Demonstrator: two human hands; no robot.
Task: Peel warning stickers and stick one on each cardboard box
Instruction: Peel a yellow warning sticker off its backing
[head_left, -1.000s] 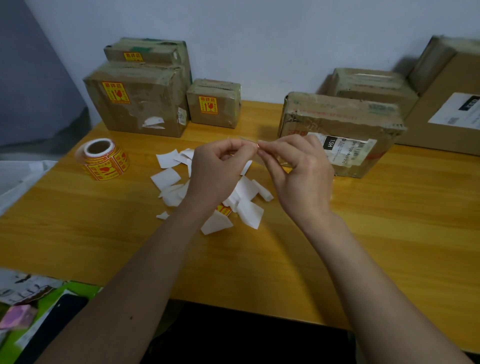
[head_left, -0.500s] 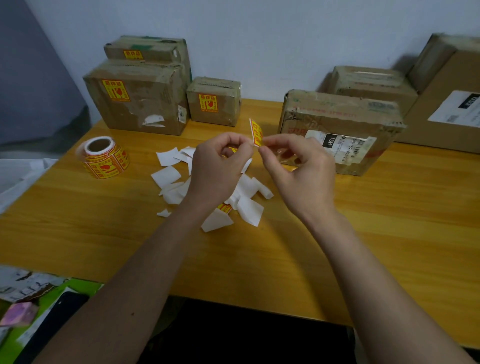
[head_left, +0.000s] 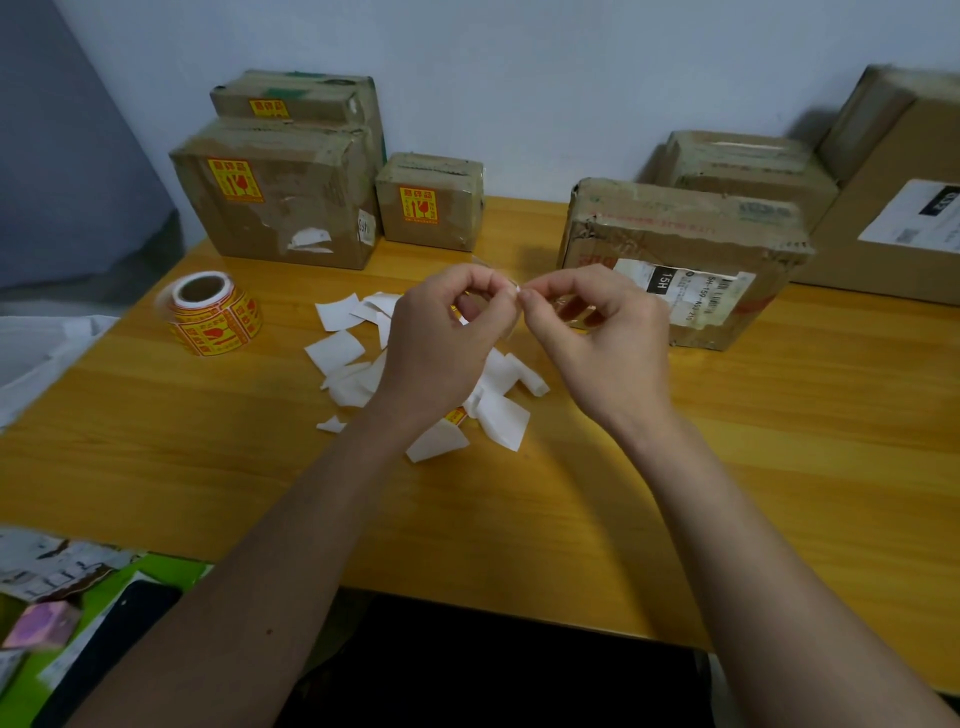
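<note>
Between the two hands, at the centre of the view, the fingertips meet on one small sticker (head_left: 514, 292). Half a second ago its yellow-and-red face stood up plainly between the thumbs; now it has turned edge-on and only a pale sliver shows. The left hand (head_left: 441, 343) pinches it with thumb and forefinger, and the right hand (head_left: 602, 338) pinches it from the other side, so each grip is narrow and closed on the same piece. I judge the backing is still being worked loose, not yet off.

Under the hands lies a heap of white backing scraps (head_left: 343, 353) on the worktop (head_left: 779, 441). At 9 o'clock from the hands stands the sticker roll (head_left: 213, 317). At 11 o'clock three boxes already carry labels: the large box (head_left: 270, 197), the box behind it (head_left: 296, 98) and the small box (head_left: 428, 202). At 2 o'clock the front right box (head_left: 680, 249) shows no warning label, nor do the two boxes behind it on the faces visible, so those remain.

Whether sticker and backing have separated is hidden by the fingers. The far-right box is cut off by the frame.
</note>
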